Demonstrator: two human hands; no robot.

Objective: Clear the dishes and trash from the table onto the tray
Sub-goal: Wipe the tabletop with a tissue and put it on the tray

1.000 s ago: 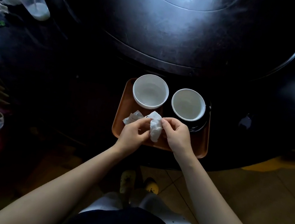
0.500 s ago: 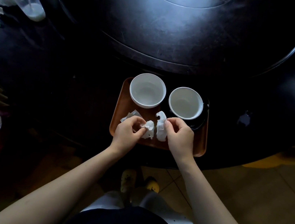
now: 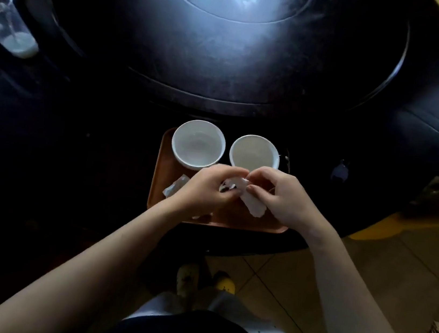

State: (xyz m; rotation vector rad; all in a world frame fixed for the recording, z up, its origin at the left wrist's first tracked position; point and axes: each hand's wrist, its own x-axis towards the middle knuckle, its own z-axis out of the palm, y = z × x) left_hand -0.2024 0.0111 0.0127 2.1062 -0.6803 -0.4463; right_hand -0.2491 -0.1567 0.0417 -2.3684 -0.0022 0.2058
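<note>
An orange-brown tray lies at the near edge of the dark round table. Two white bowls stand at its far side, the left bowl and the right bowl, the right one on a dark saucer. Above the tray's middle, my left hand and my right hand both pinch a crumpled white tissue between them. Another crumpled paper scrap lies on the tray to the left, partly hidden by my left hand.
A clear plastic cup with a little white liquid and tissue bits stands on the table at far left. A raised round turntable fills the table's middle. A small dark object lies right of the tray. Tiled floor and my feet show below.
Both hands have risen and come together over the tray, closer to the bowls, still holding the tissue. The view has shifted a little to the right.
</note>
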